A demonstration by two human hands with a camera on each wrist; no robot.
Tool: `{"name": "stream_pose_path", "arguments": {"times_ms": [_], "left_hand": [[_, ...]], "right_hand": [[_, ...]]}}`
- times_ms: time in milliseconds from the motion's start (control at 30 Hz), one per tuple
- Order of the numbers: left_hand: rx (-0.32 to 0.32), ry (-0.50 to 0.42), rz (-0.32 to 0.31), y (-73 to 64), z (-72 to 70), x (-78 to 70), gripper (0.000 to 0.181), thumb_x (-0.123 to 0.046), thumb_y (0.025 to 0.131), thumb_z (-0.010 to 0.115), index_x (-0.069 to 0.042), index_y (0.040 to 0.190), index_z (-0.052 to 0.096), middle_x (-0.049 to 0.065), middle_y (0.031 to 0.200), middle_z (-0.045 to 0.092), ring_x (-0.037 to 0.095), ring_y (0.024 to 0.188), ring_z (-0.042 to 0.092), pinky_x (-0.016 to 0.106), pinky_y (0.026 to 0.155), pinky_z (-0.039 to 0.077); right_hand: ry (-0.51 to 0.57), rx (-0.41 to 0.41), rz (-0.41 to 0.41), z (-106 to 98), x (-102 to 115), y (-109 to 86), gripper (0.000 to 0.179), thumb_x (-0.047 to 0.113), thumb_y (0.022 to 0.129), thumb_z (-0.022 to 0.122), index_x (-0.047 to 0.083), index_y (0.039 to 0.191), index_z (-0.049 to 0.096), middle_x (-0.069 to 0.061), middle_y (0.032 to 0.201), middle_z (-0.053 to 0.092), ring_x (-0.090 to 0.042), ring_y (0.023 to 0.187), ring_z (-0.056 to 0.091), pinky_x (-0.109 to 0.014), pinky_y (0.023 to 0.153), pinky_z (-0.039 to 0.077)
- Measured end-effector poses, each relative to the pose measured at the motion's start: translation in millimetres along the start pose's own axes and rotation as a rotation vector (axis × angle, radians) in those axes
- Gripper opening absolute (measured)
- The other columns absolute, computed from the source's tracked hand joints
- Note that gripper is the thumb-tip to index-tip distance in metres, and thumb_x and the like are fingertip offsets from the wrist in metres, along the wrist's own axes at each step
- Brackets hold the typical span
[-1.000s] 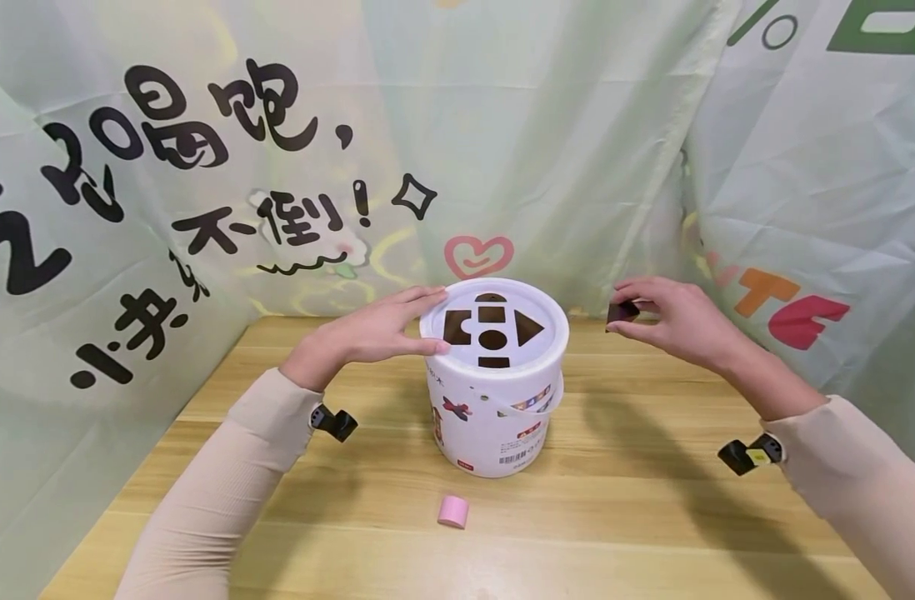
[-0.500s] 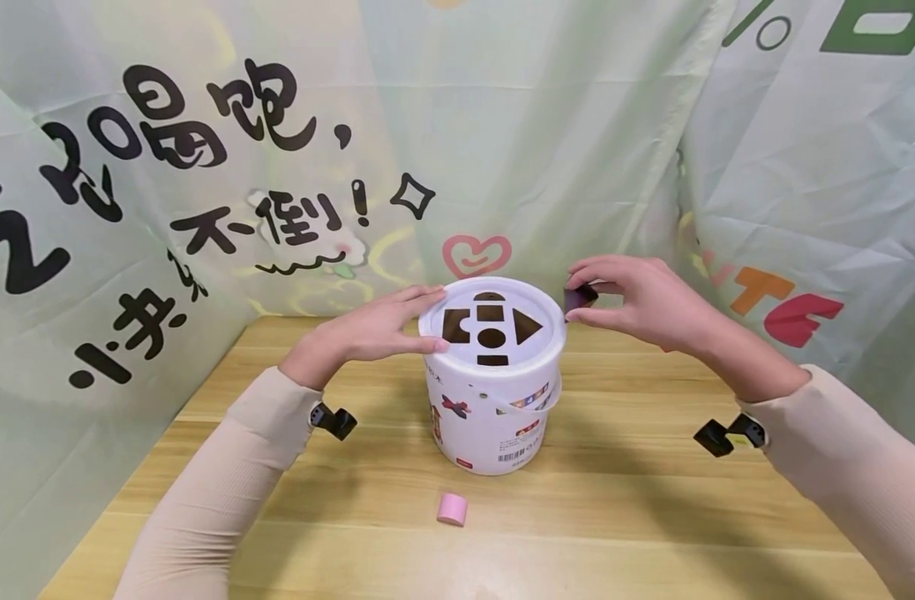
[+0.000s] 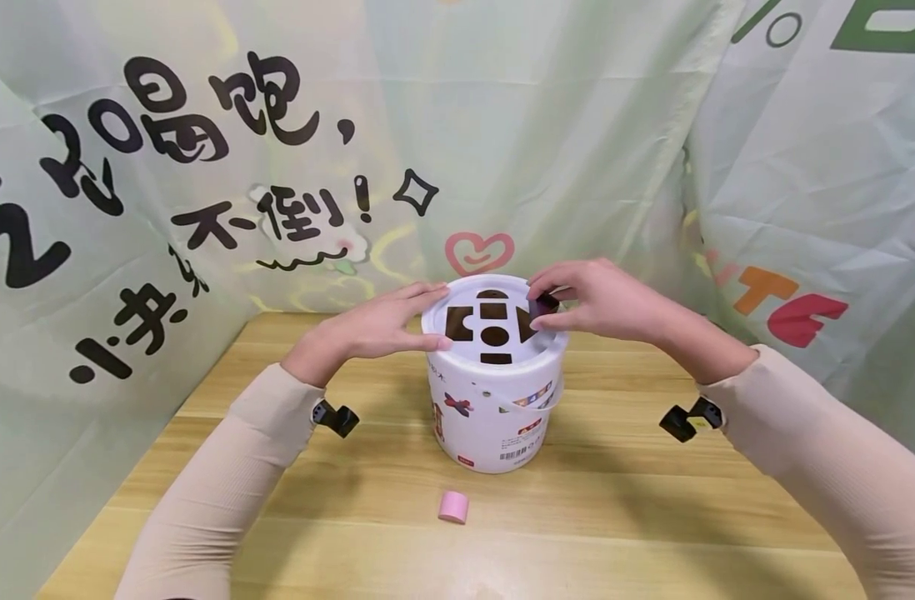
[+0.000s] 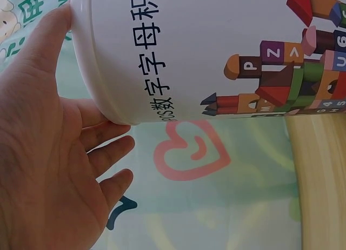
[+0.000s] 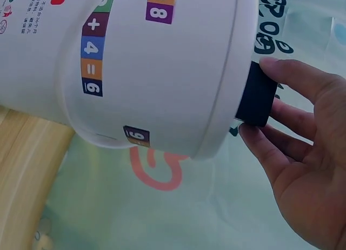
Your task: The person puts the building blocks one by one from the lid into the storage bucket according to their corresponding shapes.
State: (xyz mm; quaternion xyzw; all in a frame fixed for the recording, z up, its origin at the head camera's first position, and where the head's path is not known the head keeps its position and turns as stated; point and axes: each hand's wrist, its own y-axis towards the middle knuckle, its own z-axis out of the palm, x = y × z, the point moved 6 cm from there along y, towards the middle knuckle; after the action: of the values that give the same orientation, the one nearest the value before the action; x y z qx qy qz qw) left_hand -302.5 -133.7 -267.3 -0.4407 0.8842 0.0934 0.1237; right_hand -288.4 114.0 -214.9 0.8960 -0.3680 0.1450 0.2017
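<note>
A white bucket [image 3: 495, 417] stands on the table, its lid [image 3: 465, 354] cut with several shaped holes: a triangle, a circle, rectangles and others. My left hand [image 3: 378, 325] rests on the left side of the lid's rim, thumb and fingers spread; in the left wrist view the hand [image 4: 59, 131] has fairly straight fingers at the rim. Between thumb and fingertips my right hand [image 3: 600, 304] pinches a dark block [image 3: 543, 307] over the triangular hole. From the right wrist, the dark block [image 5: 258, 94] shows right at the lid's top edge. A pink block [image 3: 453, 507] lies in front of the bucket.
The bucket's thin handle [image 3: 543, 407] hangs down its right front side. Behind the wooden table [image 3: 337, 533] hangs a printed curtain [image 3: 562, 167], close behind the bucket, with more cloth at the left and right.
My right hand has moved left with the dark block, from right of the bucket to over the lid. The left hand, bucket and pink block have stayed in place.
</note>
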Motion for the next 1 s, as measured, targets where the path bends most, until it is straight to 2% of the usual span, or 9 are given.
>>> {"name": "stream_pose_path", "arguments": {"times_ms": [100,300,367,767,1000], "left_hand": [[0.000,-0.003,-0.005,-0.1,-0.8,-1.2,0.095,-0.075,0.084,0.051,-0.020,0.157,0.024,0.002,0.161,0.021,0.023,0.146,0.021,0.051,0.114,0.025],[0.001,-0.005,-0.013,0.0,-1.2,-2.4,0.095,-0.076,0.084,0.051,-0.022,0.157,0.024,0.000,0.161,0.021,0.023,0.146,0.021,0.051,0.114,0.025],[-0.001,-0.008,-0.015,0.5,-0.9,-2.0,0.095,-0.076,0.083,0.051,-0.022,0.157,0.024,0.000,0.161,0.021,0.023,0.146,0.021,0.052,0.114,0.025],[-0.001,0.004,-0.018,0.9,-0.2,-1.0,0.095,-0.076,0.083,0.051,-0.022,0.157,0.025,-0.002,0.161,0.021,0.022,0.145,0.022,0.051,0.114,0.025],[-0.005,0.012,-0.013,0.1,-0.6,-0.9,0.095,-0.075,0.084,0.052,-0.021,0.157,0.026,-0.002,0.161,0.021,0.022,0.145,0.021,0.050,0.114,0.025]], "right_hand": [[0.011,0.025,0.006,5,-2,3.4,0.030,0.025,0.081,0.082,0.012,0.107,0.073,-0.008,0.124,0.064,-0.026,0.106,0.065,-0.043,0.090,0.053],[0.000,0.045,0.003,12,-3,7.9,0.033,0.025,0.080,0.083,0.013,0.108,0.070,0.002,0.106,0.068,-0.026,0.103,0.066,-0.042,0.089,0.053],[-0.001,0.052,0.007,14,-3,8.7,0.034,0.025,0.080,0.083,0.013,0.108,0.070,0.002,0.105,0.068,-0.025,0.103,0.066,-0.042,0.090,0.053],[-0.031,0.087,0.036,22,-1,11.0,0.036,0.025,0.079,0.084,0.011,0.109,0.071,-0.003,0.114,0.067,-0.027,0.105,0.065,-0.042,0.087,0.054],[0.018,0.087,0.044,23,-3,10.7,0.039,0.024,0.079,0.084,0.011,0.113,0.069,-0.005,0.122,0.063,-0.027,0.105,0.066,-0.043,0.089,0.054]]}}
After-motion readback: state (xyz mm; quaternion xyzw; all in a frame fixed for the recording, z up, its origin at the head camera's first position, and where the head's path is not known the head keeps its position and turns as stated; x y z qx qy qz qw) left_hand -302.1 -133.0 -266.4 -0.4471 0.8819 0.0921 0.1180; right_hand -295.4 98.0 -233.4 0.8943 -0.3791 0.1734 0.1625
